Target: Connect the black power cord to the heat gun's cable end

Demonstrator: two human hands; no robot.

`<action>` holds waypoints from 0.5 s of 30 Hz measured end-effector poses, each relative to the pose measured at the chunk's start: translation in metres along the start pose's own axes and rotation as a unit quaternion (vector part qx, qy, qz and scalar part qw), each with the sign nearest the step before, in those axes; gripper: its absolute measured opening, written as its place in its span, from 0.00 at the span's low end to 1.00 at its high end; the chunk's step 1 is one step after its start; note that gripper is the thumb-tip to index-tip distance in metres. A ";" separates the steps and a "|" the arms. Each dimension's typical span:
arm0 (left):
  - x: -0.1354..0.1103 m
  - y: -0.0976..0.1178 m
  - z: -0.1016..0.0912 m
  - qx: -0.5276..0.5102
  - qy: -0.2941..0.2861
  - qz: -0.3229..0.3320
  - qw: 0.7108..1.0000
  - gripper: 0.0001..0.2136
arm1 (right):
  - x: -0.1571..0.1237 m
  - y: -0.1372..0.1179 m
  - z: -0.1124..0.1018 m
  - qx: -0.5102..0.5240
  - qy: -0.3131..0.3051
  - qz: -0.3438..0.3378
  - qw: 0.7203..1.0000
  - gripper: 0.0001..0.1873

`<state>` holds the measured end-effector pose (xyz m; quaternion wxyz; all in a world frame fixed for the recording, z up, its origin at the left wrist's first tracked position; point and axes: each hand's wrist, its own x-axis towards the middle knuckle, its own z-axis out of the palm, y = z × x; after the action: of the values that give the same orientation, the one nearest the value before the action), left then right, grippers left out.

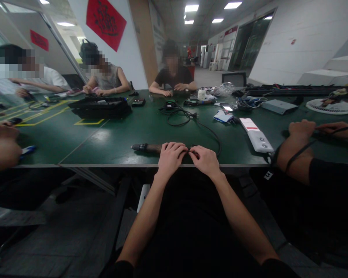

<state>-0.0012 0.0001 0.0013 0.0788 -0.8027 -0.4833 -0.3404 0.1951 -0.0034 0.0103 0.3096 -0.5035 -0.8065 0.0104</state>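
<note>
A long dark tool (146,148) with a brownish handle lies along the near edge of the green table (113,135). My left hand (170,155) is curled over the tool's right end. My right hand (206,159) sits just beside it, fingers bent and pinched around the black cable (211,134) where it meets the tool. The cable loops away toward the table's middle. What exactly the fingertips hold is hidden under the knuckles.
A white power strip (256,136) lies to the right. A co-worker's hands (303,129) hold a cable at the right; another person's arm (1,148) rests at the left. A black tray (100,106), a phone (227,108) and several people are across the table.
</note>
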 end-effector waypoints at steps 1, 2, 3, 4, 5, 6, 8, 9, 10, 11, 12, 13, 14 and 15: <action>0.000 0.000 0.000 0.000 -0.001 0.001 1.000 0.07 | 0.000 0.000 0.000 0.000 0.000 0.000 1.000 0.10; 0.000 0.000 0.000 0.000 -0.002 0.002 1.000 0.07 | 0.000 0.000 0.000 0.000 -0.001 0.001 1.000 0.10; 0.000 -0.001 0.000 0.000 -0.003 0.002 1.000 0.08 | 0.000 0.001 0.000 0.000 -0.001 0.001 1.000 0.10; 0.000 -0.001 0.000 0.000 -0.004 0.003 1.000 0.08 | 0.000 0.001 0.000 0.001 -0.001 0.001 1.000 0.10; 0.001 -0.001 0.000 0.000 -0.005 0.003 1.000 0.08 | 0.000 0.001 0.000 0.002 -0.001 0.001 1.000 0.10; 0.001 -0.002 0.000 0.000 -0.007 0.003 1.000 0.09 | 0.000 0.002 0.000 0.004 -0.001 0.000 1.000 0.10; 0.001 -0.002 -0.001 0.000 -0.009 0.004 1.000 0.09 | 0.001 0.003 0.001 0.008 -0.001 -0.001 1.000 0.10; 0.001 -0.002 -0.001 -0.001 -0.011 0.004 1.000 0.08 | 0.001 0.004 0.001 0.011 -0.001 -0.002 1.000 0.10; 0.001 -0.002 -0.001 -0.001 -0.012 0.004 1.000 0.08 | 0.001 0.004 0.001 0.013 -0.001 -0.002 1.000 0.10; 0.001 -0.002 -0.001 -0.001 -0.013 0.004 1.000 0.08 | 0.002 0.004 0.001 0.015 -0.002 -0.003 1.000 0.10; 0.001 -0.002 -0.001 -0.001 -0.014 0.002 1.000 0.08 | 0.002 0.005 0.001 0.018 -0.002 -0.003 1.000 0.10; 0.001 -0.002 -0.001 0.000 -0.015 0.000 1.000 0.08 | 0.002 0.005 0.001 0.021 -0.002 -0.004 1.000 0.10; 0.001 -0.002 -0.001 0.000 -0.015 -0.002 1.000 0.08 | 0.002 0.005 0.000 0.024 -0.002 -0.005 1.000 0.10; 0.001 -0.001 -0.001 0.001 -0.016 -0.004 1.000 0.07 | 0.002 0.005 0.000 0.027 -0.002 -0.007 1.000 0.10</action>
<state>-0.0020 0.0013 0.0023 0.0705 -0.8060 -0.4879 -0.3277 0.1983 0.0007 0.0095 0.3213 -0.4897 -0.8100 0.0309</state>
